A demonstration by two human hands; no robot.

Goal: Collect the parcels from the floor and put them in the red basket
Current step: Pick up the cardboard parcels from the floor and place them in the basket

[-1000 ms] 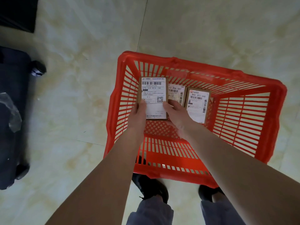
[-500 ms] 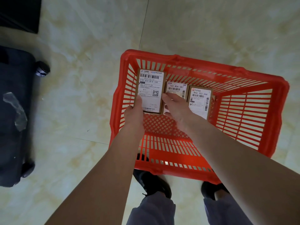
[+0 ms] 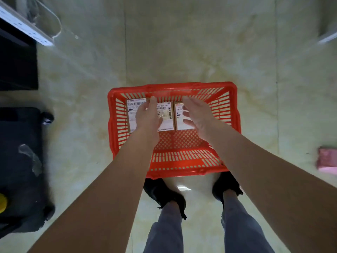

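The red slatted basket [image 3: 233, 110] stands on the tiled floor in front of my feet. Three brown parcels with white shipping labels lie side by side along its far end: the left parcel [image 3: 131, 115], the middle parcel [image 3: 166, 114] and the right parcel [image 3: 179, 115]. My left hand [image 3: 148, 116] hovers over the left and middle parcels with relaxed fingers, holding nothing. My right hand [image 3: 196, 115] hovers over the right parcel, fingers spread and empty.
A black wheeled suitcase [image 3: 20, 161] stands at the left. Black furniture [image 3: 16, 64] with a white power strip [image 3: 23, 26] is at the upper left. A pink cloth [image 3: 327, 159] lies on the floor at the right edge. My black shoes [image 3: 164, 193] are just behind the basket.
The left parcel, held by both hands before, now lies in the basket beside the other two. Both hands have let go and lifted. The view has pulled back.
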